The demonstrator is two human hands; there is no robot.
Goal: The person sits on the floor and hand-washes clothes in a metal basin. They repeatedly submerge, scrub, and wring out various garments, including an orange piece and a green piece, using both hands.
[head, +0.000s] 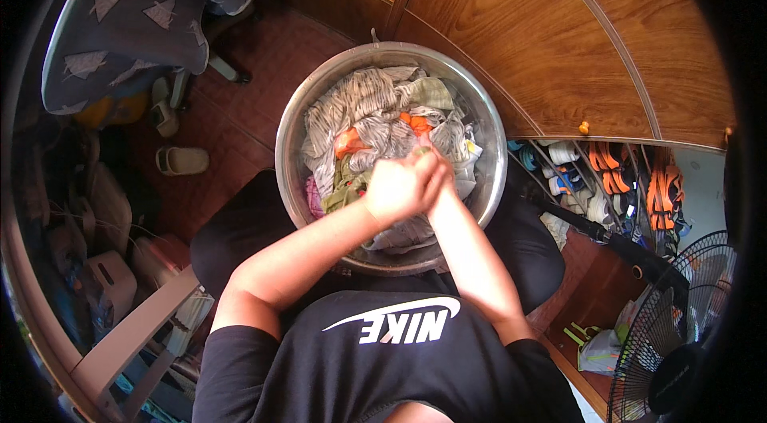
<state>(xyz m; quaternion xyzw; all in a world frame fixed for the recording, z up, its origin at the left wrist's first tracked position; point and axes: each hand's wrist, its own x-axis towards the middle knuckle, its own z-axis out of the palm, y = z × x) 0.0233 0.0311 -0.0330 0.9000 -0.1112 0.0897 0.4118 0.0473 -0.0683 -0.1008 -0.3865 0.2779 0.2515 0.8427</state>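
A round stainless-steel basin (290, 93) full of clothes sits before me, between my bent legs. My left hand (395, 188) and my right hand (442, 182) are pressed together over its middle, both closed on a piece of clothing. Only a small olive-green bit of that cloth (423, 151) shows at the fingers; the rest is hidden by my hands. Around them lie a grey-and-beige striped garment (353, 98), orange fabric (347, 142), an olive-green garment (343, 183) with red spots, and white cloth (466, 168). Pink checked fabric (314, 196) rests by the left wall.
Wooden cabinet doors (539, 45) stand close behind the basin, with shoes (608, 168) on a rack below at right. A black fan (671, 327) is at lower right. Beige clogs (183, 160) lie on the red floor (239, 105) by a cloth-draped board (138, 21).
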